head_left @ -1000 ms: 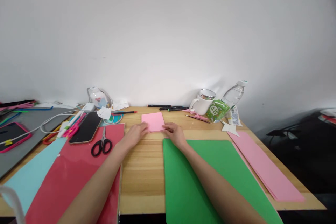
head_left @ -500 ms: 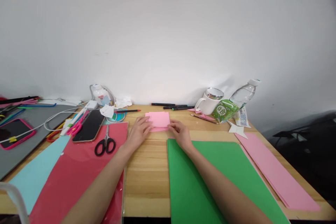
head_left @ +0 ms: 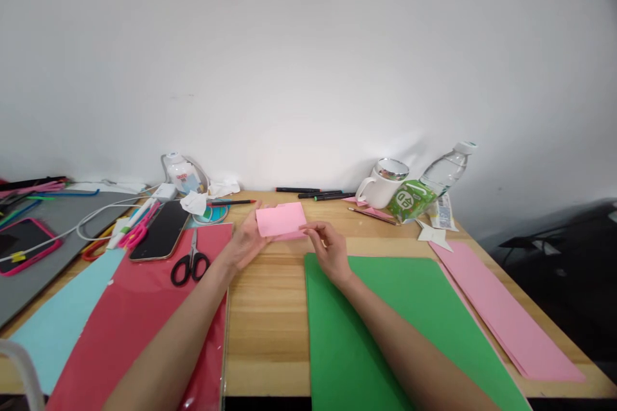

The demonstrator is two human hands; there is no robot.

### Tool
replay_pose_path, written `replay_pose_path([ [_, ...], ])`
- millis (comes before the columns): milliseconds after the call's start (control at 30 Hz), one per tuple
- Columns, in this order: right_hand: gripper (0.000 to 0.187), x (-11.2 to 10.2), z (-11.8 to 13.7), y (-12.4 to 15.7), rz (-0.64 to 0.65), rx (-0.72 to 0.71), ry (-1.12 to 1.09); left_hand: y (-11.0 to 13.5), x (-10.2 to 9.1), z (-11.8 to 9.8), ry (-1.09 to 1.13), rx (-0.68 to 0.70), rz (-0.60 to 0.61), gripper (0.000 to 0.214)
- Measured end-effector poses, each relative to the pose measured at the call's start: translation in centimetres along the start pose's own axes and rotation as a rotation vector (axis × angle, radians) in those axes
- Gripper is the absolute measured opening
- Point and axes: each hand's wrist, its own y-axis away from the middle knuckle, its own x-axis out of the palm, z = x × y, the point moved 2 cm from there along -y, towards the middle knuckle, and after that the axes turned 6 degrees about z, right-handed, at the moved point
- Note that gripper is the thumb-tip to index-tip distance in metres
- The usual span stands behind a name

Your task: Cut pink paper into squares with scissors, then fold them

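A small folded piece of pink paper (head_left: 281,219) is held between my two hands above the wooden tabletop. My left hand (head_left: 248,237) grips its left side, with some fingers hidden beneath the paper. At the lower right edge, my right hand (head_left: 329,247) pinches the paper between thumb and fingertips. A second pink layer shows along the lower edge and a small bit at the top. Below my right hand lies a stack of green paper (head_left: 380,314). Black-handled scissors (head_left: 191,263) rest on red paper (head_left: 139,314) near my left forearm.
Several black pens (head_left: 318,193) lie by the wall. At the back right stand a white mug (head_left: 380,185), a green carton (head_left: 409,201) and a tilted water bottle (head_left: 446,170). Pink strips (head_left: 506,308) lie far right. A phone (head_left: 161,231) and cables are on the left.
The pink paper has come up off the table, tilted and shifted slightly left. My left hand has turned from resting on its edge to holding it from the side and beneath.
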Motion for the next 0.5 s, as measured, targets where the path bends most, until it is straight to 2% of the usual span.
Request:
replay_pose_path([
  [100, 0.017, 0.33, -0.12, 0.2, 0.021, 0.02, -0.019, 0.41, 0.23, -0.1, -0.033, -0.064, 0.003, 0.098],
  [167, 0.019, 0.39, -0.33, 0.2, 0.02, 0.037, -0.035, 0.5, 0.3, 0.08, -0.026, -0.102, 0.005, 0.096],
  [333, 0.021, 0.35, -0.62, 0.03, 0.019, 0.06, -0.061, 0.28, -0.06, 0.68, -0.004, -0.131, -0.094, 0.074],
  [500, 0.024, 0.53, -0.42, 0.14, 0.016, 0.058, -0.028, 0.06, -0.32, 0.84, -0.028, -0.095, -0.166, 0.054],
])
